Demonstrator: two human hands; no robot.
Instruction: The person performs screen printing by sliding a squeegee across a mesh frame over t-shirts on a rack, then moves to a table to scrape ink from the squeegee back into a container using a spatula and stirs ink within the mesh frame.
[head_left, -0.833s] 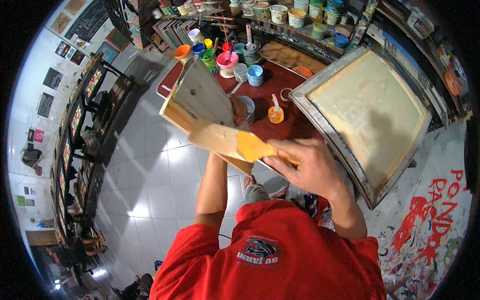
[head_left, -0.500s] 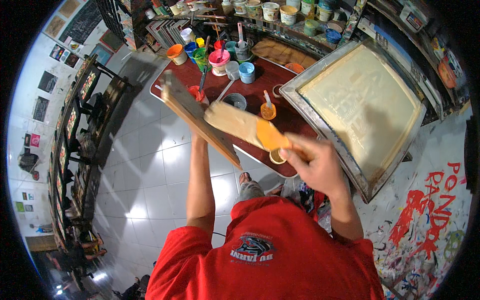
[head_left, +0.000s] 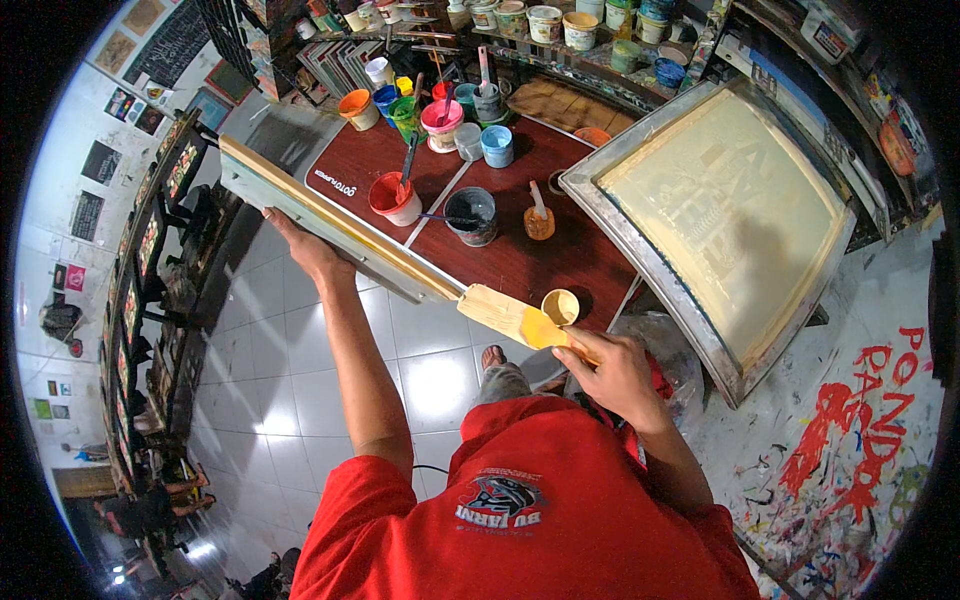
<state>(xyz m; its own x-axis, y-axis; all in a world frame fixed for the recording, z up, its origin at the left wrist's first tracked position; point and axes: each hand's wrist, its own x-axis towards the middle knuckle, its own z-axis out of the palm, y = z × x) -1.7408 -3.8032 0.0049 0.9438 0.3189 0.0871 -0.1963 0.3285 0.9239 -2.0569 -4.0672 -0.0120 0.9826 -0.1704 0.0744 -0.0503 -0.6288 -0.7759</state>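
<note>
My left hand [head_left: 318, 255] holds a wooden screen frame [head_left: 345, 225] from its underside. The frame is tilted and seen nearly edge-on, slanting from upper left down toward the middle. Its upper face is mostly hidden from me. My right hand [head_left: 612, 375] is closed round the handle of a flat, cream-coated spatula [head_left: 490, 310], which has a yellow-orange part by my fingers. Its tip meets or overlaps the frame's near right end; I cannot tell whether they touch. Just beyond the spatula stands a small cup [head_left: 560, 306] with pale cream contents.
A dark red table [head_left: 510, 255] carries a red paint tub [head_left: 394, 200], a dark grey tub [head_left: 470, 215], an orange cup [head_left: 539, 222] and several other paint pots. A large coated screen [head_left: 720, 210] leans at the right. Shelves with pots [head_left: 545, 25] line the back.
The frame has swung left and lies more lengthwise, my left hand moving left with it. My right hand has come slightly down, and the spatula's tip has shifted to the frame's near end.
</note>
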